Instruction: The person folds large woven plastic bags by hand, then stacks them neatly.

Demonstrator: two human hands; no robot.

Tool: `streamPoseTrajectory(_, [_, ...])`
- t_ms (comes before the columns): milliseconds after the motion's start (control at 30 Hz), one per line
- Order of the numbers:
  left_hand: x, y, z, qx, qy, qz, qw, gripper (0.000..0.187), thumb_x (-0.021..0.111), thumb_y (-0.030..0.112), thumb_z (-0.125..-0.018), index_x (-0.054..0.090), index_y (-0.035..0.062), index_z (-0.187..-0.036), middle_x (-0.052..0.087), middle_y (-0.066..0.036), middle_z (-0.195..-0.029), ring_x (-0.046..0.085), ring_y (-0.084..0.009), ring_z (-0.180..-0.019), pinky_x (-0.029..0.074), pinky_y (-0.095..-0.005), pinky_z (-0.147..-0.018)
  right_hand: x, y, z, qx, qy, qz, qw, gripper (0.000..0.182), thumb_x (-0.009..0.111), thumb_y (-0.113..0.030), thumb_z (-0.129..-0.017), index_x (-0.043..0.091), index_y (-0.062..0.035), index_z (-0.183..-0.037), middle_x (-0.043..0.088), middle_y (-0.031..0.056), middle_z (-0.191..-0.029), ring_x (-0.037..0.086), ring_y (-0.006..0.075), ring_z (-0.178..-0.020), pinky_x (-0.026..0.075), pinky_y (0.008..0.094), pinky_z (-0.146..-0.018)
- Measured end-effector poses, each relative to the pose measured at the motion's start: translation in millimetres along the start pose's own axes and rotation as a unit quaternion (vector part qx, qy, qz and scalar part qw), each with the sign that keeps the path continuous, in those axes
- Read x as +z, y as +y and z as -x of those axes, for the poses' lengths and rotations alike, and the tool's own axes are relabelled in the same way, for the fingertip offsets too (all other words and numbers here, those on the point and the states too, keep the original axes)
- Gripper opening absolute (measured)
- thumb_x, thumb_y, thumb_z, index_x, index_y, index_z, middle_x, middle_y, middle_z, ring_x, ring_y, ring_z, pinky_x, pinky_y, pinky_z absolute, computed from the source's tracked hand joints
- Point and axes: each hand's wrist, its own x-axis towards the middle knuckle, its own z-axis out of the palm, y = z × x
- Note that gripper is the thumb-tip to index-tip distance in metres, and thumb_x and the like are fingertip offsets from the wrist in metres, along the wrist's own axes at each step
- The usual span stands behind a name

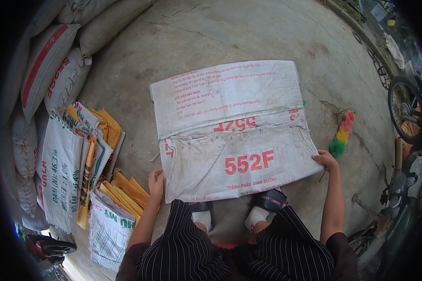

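A white woven sack [211, 154] with red "552F" print lies folded on the concrete floor in front of the person's feet. Its upper part shows smaller red text, and a seam runs across the middle. At the sack's right edge, my right hand [326, 160] has its fingers closed on the material. My left hand [156, 182] is beside the lower left edge, its fingers curled; whether they grip the sack is not clear.
Filled sacks [51, 65] are piled at the left, beside stacks of folded white and yellow sacks [61, 168]. A colourful duster [342, 136] lies on the right. Bicycles [403, 110] stand along the right edge, and sandalled feet [267, 201] are below the sack.
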Motion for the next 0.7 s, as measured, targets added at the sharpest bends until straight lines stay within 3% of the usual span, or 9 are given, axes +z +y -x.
streamPoseTrajectory(33, [8.5,16.6,11.7,-0.002,-0.001,0.0,1.0,0.026,0.063,0.011,-0.075,0.062,0.0028,-0.1,0.05,-0.02,-0.121,0.047,-0.0345,-0.114,0.038,-0.0392,-0.097,-2.5,-3.3,0.1,0.003,0.01,0.056,0.998,0.033,0.068,-0.016,-0.076,0.065,-0.0013,-0.106,0.067,0.0077,-0.094,0.066,0.0177,-0.079,0.051,0.0318,-0.072])
streamPoseTrajectory(133, [49.2,78.8,48.7,0.282,0.102,-0.338,0.892,0.043,0.065,0.02,-0.077,0.052,0.0005,-0.114,0.043,-0.021,-0.123,0.039,-0.0378,-0.119,0.031,-0.044,-0.101,21.7,-38.3,19.2,0.018,0.096,0.254,0.962,0.028,0.071,-0.016,-0.072,0.068,-0.0034,-0.097,0.068,0.005,-0.083,0.064,0.0168,-0.067,0.051,0.0304,-0.064])
streamPoseTrajectory(200, [78.7,124.9,56.5,0.403,-0.012,-0.399,0.824,0.048,0.067,0.024,-0.077,0.051,0.0013,-0.116,0.039,-0.022,-0.128,0.032,-0.0401,-0.123,0.026,-0.0469,-0.103,28.7,-41.7,25.2,0.03,0.171,0.388,0.905,0.027,0.073,-0.018,-0.071,0.07,-0.0046,-0.093,0.067,0.0036,-0.077,0.063,0.0173,-0.061,0.05,0.0303,-0.061])
streamPoseTrajectory(300, [126.5,196.5,57.8,0.49,-0.137,-0.471,0.72,0.047,0.066,0.028,-0.077,0.054,0.0021,-0.114,0.041,-0.022,-0.127,0.034,-0.0392,-0.123,0.028,-0.0471,-0.102,25.8,-11.2,32.4,-0.047,0.306,0.26,0.915,0.033,0.077,-0.026,-0.068,0.069,-0.0068,-0.094,0.067,0.0034,-0.081,0.063,0.0195,-0.068,0.05,0.0324,-0.064])
streamPoseTrajectory(367, [159.7,241.4,48.1,0.512,-0.303,-0.561,0.576,0.046,0.067,0.028,-0.076,0.055,0.0034,-0.113,0.045,-0.02,-0.127,0.042,-0.0351,-0.119,0.035,-0.0487,-0.096,36.2,1.5,51.2,0.051,0.357,-0.15,0.92,0.047,0.077,-0.033,-0.071,0.062,-0.0084,-0.108,0.063,0.0037,-0.098,0.061,0.0182,-0.085,0.049,0.0343,-0.072])
streamPoseTrajectory(433, [211.8,288.2,32.1,0.323,-0.376,-0.668,0.555,0.045,0.066,0.029,-0.077,0.056,0.0041,-0.113,0.048,-0.018,-0.124,0.045,-0.0326,-0.118,0.042,-0.0472,-0.088,33.3,58.0,38.5,0.067,0.218,-0.411,0.883,0.055,0.074,-0.036,-0.076,0.053,-0.01,-0.12,0.058,0.0056,-0.114,0.057,0.0219,-0.099,0.048,0.0389,-0.081])
streamPoseTrajectory(500, [272.0,308.6,-2.4,0.229,-0.382,-0.733,0.514,0.048,0.065,0.033,-0.079,0.054,0.0048,-0.116,0.051,-0.016,-0.121,0.048,-0.0302,-0.114,0.046,-0.0469,-0.081,74.3,66.2,50.7,0.064,0.112,-0.43,0.894,0.055,0.07,-0.029,-0.081,0.047,-0.0096,-0.126,0.054,0.0082,-0.121,0.056,0.0247,-0.105,0.048,0.04,-0.087])
streamPoseTrajectory(633, [360.1,253.8,-36.6,0.385,-0.333,-0.633,0.583,0.061,0.062,0.039,-0.079,0.047,0.0013,-0.125,0.043,-0.02,-0.133,0.039,-0.0342,-0.125,0.041,-0.0549,-0.09,134.5,67.8,25.8,0.019,0.118,-0.447,0.887,0.049,0.065,-0.015,-0.084,0.044,0.0006,-0.125,0.054,0.0143,-0.12,0.056,0.0277,-0.106,0.047,0.0394,-0.089])
streamPoseTrajectory(700, [403.0,213.1,-34.3,0.492,-0.123,-0.549,0.664,0.073,0.06,0.041,-0.08,0.035,0.0011,-0.136,0.026,-0.02,-0.145,0.023,-0.0351,-0.135,0.03,-0.0594,-0.099,142.1,70.0,21.9,0.015,0.176,-0.419,0.89,0.049,0.063,-0.012,-0.084,0.043,0.0043,-0.125,0.054,0.0163,-0.12,0.056,0.028,-0.106,0.047,0.0392,-0.089])
